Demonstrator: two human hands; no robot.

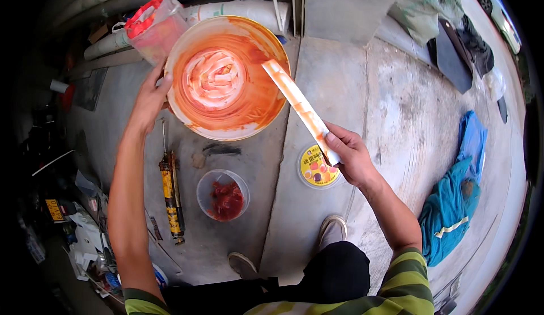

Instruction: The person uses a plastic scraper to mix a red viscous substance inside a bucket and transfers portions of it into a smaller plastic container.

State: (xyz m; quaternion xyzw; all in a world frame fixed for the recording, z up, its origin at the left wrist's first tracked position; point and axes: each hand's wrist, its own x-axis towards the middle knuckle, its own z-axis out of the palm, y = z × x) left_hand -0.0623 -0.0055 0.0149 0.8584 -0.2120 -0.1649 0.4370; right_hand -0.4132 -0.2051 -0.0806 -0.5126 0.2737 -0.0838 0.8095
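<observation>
My left hand (152,96) grips the left rim of a large round bucket (266,102), tilted so that its inside shows. Reddish-orange smears coat its wall, and a pale pink-orange paste (212,79) lies at its bottom. In my right hand (350,151) is a long white flat strip (300,105) with orange smears; its far end is over the bucket's right rim. Below the bucket, a small clear tub (243,182) stands on the floor with dark red grease-like stuff (226,200) inside. A round yellow lid (313,167) lies partly under my right hand.
A yellow grease gun (169,196) lies on the concrete floor (323,68) left of the tub. Behind the bucket are a red-and-clear plastic bag (156,28) and white pipes (238,10). Teal cloth (445,218) lies at right, clutter (85,235) at left. My shoes (333,230) are near the tub.
</observation>
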